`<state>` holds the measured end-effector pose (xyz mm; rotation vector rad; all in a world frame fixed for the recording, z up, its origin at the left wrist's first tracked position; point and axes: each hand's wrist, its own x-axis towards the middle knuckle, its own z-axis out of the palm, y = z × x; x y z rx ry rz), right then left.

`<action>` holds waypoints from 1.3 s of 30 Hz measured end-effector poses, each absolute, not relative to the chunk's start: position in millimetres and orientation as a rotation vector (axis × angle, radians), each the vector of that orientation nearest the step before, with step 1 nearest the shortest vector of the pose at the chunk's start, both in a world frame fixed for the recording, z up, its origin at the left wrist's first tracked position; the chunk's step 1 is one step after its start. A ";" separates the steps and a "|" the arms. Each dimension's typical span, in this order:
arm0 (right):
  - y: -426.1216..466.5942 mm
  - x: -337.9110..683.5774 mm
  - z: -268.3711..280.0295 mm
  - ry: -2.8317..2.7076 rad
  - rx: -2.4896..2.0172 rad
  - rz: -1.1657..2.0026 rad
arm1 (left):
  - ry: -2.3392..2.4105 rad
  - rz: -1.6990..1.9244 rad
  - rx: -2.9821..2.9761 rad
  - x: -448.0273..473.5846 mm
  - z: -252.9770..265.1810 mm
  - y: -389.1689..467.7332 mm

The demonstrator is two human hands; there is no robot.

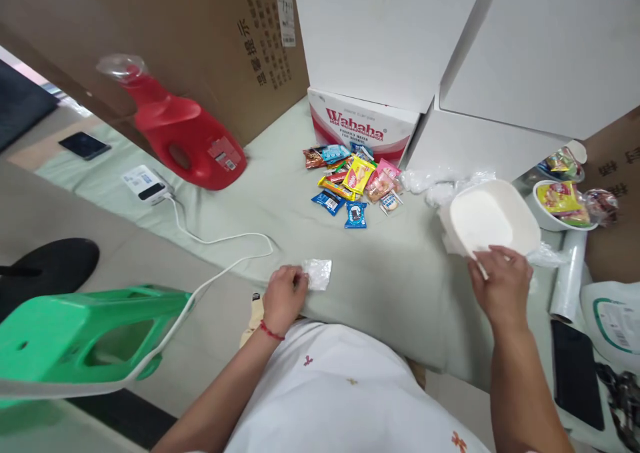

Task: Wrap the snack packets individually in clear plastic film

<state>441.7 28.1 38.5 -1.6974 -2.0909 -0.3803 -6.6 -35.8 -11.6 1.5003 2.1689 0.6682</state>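
Observation:
My right hand [501,285] is closed on the near rim of a white plastic bowl [520,216], which is tilted toward me with nothing in it. Near the table's front edge, the curled fingers of my left hand [285,298] pinch the left edge of a small crinkled, shiny clear plastic piece [319,274]. A pile of wrapped snacks lies farther back, among them a yellow packet [359,174], a pink packet [384,180] and a blue packet [355,214]. Crumpled clear plastic [443,190] lies just behind the bowl.
A Wahaba-style printed carton [360,130] and white boxes stand behind. At left are a red jug [193,140], a power bank [146,183] with a white cable, and a green stool [75,333]. At right are a filled bowl [547,216], a film roll [569,276] and a phone [577,373].

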 end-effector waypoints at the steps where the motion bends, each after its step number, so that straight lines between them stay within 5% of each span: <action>1: 41.9 453.4 39.9 -2.047 -1.739 -0.404 | 2.099 0.741 1.481 -6.6 -10.4 -33.3; 7: 56.8 417.2 63.1 -1.763 -1.675 -0.305 | 1.795 1.066 1.323 17.6 9.4 -15.3; 13: -5.0 257.5 28.0 -1.956 -1.218 0.838 | 1.498 1.125 1.152 72.8 16.5 -9.0; 20: -12.5 244.7 -22.0 -1.800 -1.184 0.789 | 1.321 1.040 0.650 89.7 8.3 -12.5; 29: -19.7 263.4 -19.9 -0.911 -1.188 1.403 | 1.215 1.126 0.728 86.9 2.5 -13.8; 39: -15.1 285.6 4.0 -0.552 -1.276 1.294 | 1.223 1.086 0.807 62.7 -1.2 -15.2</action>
